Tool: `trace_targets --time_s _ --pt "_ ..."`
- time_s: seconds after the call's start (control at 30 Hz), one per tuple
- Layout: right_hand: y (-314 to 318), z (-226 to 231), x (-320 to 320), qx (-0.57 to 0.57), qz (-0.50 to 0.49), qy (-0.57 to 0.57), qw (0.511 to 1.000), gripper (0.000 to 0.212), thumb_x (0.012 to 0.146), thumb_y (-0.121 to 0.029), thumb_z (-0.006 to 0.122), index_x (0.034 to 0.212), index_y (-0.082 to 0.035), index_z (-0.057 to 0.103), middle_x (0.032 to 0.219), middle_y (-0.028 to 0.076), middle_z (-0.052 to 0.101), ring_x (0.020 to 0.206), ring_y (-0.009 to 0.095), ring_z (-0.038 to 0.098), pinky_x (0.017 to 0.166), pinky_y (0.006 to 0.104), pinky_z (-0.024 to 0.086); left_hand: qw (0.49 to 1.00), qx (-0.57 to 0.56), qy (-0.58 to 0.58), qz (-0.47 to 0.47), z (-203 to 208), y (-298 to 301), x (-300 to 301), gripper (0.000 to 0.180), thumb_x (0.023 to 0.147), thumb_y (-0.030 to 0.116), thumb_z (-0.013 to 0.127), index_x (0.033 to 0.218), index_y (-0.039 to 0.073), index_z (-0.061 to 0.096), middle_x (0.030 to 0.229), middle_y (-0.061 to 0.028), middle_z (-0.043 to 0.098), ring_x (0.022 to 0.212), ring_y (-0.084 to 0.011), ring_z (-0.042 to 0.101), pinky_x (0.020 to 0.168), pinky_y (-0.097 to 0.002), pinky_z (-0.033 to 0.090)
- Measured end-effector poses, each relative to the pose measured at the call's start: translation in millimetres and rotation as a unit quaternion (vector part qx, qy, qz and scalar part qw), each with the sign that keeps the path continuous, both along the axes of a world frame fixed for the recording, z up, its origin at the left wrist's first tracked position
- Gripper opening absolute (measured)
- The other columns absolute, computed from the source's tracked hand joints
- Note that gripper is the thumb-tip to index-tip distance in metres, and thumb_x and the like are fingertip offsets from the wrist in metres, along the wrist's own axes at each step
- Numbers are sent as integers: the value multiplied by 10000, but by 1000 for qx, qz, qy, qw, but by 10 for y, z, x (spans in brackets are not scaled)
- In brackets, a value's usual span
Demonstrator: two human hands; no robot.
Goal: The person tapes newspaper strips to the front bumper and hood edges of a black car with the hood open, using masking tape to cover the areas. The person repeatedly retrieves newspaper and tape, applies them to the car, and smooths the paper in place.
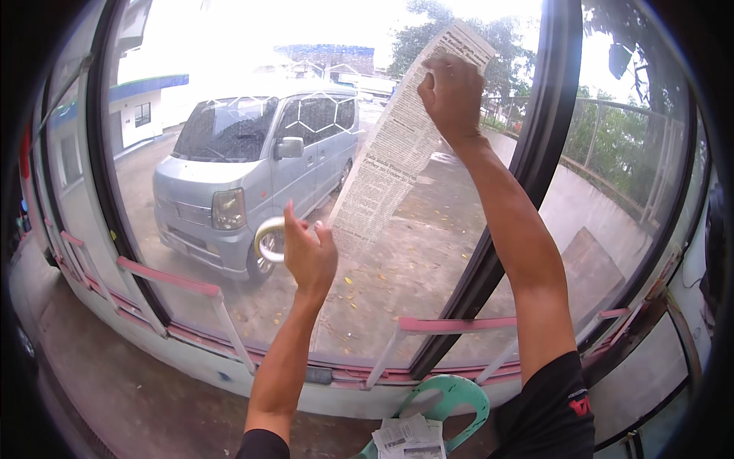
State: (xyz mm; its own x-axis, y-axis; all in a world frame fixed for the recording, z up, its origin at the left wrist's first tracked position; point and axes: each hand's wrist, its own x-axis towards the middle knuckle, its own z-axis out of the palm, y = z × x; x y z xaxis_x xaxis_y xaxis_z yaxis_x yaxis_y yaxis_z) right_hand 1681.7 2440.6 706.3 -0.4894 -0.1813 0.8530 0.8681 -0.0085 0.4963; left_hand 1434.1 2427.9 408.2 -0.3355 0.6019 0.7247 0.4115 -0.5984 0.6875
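A long strip of newspaper (pixel 386 153) slants across the large window pane (pixel 306 306), its top leaning to the right. High up, my right hand (pixel 453 96) is closed at the upper end of the strip, fingers curled against the paper. Lower and to the left, my left hand (pixel 310 260) has a pale roll of tape (pixel 270 239) at its fingers, with one finger pointing up. Its thumb is by the strip's lower left edge; whether it touches the paper I cannot tell. The strip's lower end looks faint against the glass.
Below the window stands a green plastic chair (pixel 466 402) with folded newspaper sheets (pixel 409 437) on it. Pink-topped metal rails (pixel 459 325) run along the sill. A dark window post (pixel 527 161) rises behind my right arm. Outside the glass is a silver van (pixel 229 176).
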Motion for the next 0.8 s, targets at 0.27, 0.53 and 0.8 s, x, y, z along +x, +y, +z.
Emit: trace_targets --time_s 0.27,0.53,0.8 --pt "-182 237 89 -231 201 41 951 299 1006 -90 722 1298 -106 787 1295 113 748 1268 304 676 1138 446 520 931 306 161 -119 2089 90 705 996 993 7 577 1737 -76 -79 1092 -290 765 904 -429 769 944 -567 563" --pt "-421 314 91 -385 275 36 880 411 894 -262 893 1288 -154 849 1346 178 754 1333 363 661 1202 511 487 930 295 166 -140 2431 183 863 994 1021 16 567 1731 -61 -124 918 -279 776 804 -462 774 751 -557 597" --pt "-330 342 102 -393 319 27 862 179 960 -195 885 1059 -70 804 1177 59 759 1186 255 691 1114 447 517 937 259 179 -151 2514 147 831 981 1016 37 565 1735 -51 -96 900 -300 771 793 -479 777 736 -597 597"
